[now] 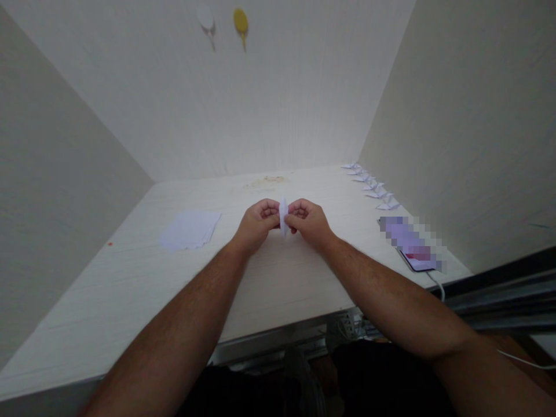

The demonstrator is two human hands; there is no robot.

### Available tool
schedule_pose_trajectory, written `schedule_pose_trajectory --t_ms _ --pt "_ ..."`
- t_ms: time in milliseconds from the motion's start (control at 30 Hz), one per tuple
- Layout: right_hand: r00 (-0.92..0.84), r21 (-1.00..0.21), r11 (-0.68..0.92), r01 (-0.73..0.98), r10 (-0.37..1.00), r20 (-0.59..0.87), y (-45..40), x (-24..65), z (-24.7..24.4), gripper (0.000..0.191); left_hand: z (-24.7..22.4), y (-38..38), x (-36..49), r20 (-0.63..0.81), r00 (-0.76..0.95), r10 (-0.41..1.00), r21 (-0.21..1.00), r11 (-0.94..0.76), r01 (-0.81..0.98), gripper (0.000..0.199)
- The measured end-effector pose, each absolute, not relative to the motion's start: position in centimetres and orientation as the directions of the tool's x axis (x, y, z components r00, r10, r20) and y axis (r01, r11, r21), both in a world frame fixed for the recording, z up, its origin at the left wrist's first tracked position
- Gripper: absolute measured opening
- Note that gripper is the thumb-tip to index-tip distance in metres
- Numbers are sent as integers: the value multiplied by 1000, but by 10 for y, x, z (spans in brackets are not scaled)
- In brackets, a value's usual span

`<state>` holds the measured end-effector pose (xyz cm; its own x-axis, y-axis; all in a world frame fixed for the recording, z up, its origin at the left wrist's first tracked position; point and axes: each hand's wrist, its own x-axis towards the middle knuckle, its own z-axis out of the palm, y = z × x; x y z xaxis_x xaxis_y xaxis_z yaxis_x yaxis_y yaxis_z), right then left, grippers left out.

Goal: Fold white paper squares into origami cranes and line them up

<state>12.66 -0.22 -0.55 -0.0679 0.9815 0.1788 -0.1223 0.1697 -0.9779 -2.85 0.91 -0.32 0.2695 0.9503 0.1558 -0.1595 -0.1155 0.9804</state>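
A small folded piece of white paper, narrow and pointed at top and bottom, is held upright above the middle of the table. My left hand pinches its left side between thumb and curled fingers. From the right, my right hand grips the other side in the same way, thumb toward me. The fingertips behind the paper are partly hidden. Left of my hands lies a loose stack of white paper sheets.
Several folded white paper cranes stand in a row along the right wall. Nearer me lies a phone, its screen blurred, with a white cable. Two wall hooks, white and yellow, hang on the back wall above the white table.
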Motion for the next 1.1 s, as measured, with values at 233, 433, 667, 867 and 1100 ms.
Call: schedule_pose_trajectory --t_ms 233,433,667,867,1100 --pt "-14 -979 190 -71 981 192 -2 124 -7 21 0 8 -27 168 231 958 985 -152 -86 23" --pt "6 -979 203 -20 979 203 -2 124 -7 20 0 9 -27 190 214 958 982 -181 -62 26" --pt "-2 -975 221 -3 975 221 -3 125 -5 17 -2 10 -28 156 206 966 987 -146 -62 27" --pt "-11 -966 257 -2 966 257 -1 125 -7 17 -4 10 -28 144 202 969 989 -138 -45 28" --pt "-15 -973 230 -24 973 230 -1 127 -8 19 -2 11 -29 186 216 959 981 -193 12 26"
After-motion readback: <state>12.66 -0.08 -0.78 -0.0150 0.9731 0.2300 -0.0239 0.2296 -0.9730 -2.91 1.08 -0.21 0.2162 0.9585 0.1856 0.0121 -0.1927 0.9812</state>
